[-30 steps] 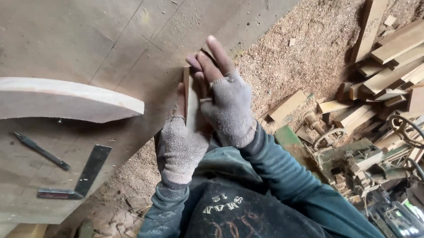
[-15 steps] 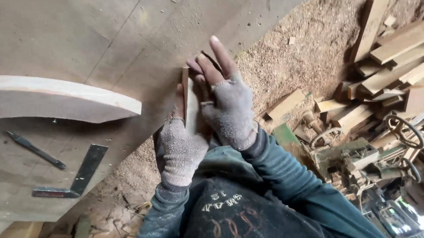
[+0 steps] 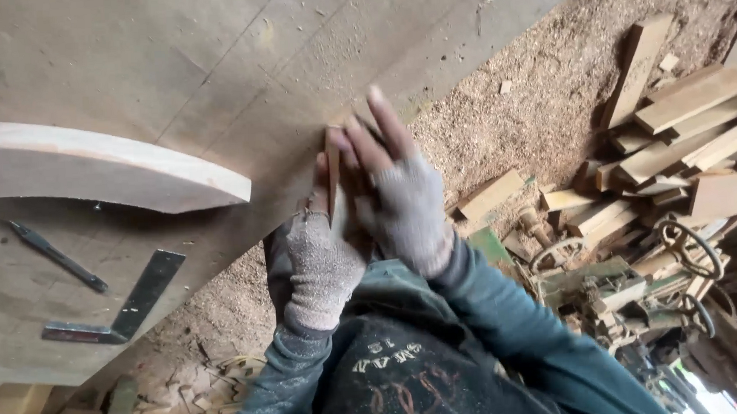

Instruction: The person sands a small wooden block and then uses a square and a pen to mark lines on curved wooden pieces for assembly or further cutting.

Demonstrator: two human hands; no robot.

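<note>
Both my hands wear grey fingerless gloves. My left hand (image 3: pixel 314 266) grips the near end of a small flat strip of wood (image 3: pixel 332 171) that stands on edge on the wooden workbench (image 3: pixel 206 63). My right hand (image 3: pixel 397 192) lies against the strip's right side with its fingers stretched out along it. The strip sits near the bench's edge. Its lower part is hidden between my hands.
A long curved wooden piece (image 3: pixel 93 164) lies on the bench at left. Below it are a metal try square (image 3: pixel 119 312) and a dark pencil-like tool (image 3: pixel 56 256). Sawdust covers the floor (image 3: pixel 532 86); offcuts (image 3: pixel 680 137) and a green machine (image 3: pixel 612 286) lie at right.
Both hands stay on the strip and have barely shifted. The view has drifted slightly.
</note>
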